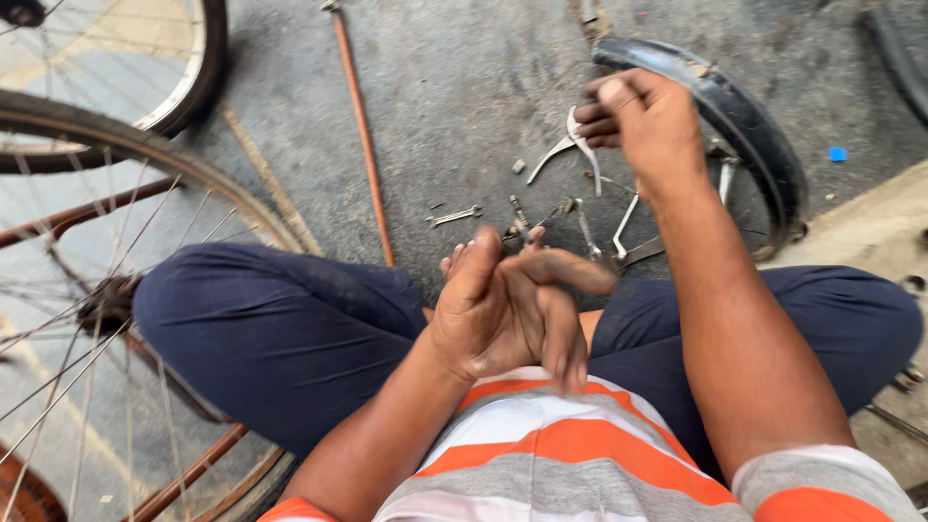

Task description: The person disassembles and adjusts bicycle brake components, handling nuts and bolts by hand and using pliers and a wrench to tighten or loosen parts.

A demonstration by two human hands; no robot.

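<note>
I sit cross-legged on the ground in dark blue trousers. My right hand (646, 116) is raised ahead of me and grips silver pliers (576, 145), their handles hanging down to the left. My left hand (512, 304) is held close to my chest, fingers spread and palm turned sideways, with nothing visible in it. On the ground between my knees lie several small tools, among them a wrench (454, 216) and thin metal rods (623, 224).
A black mudguard (749, 126) curves on the ground behind my right hand. A rusty bicycle wheel (145, 290) with spokes stands at the left, another wheel (184, 77) behind it. A long rusty rod (362, 126) lies on the concrete.
</note>
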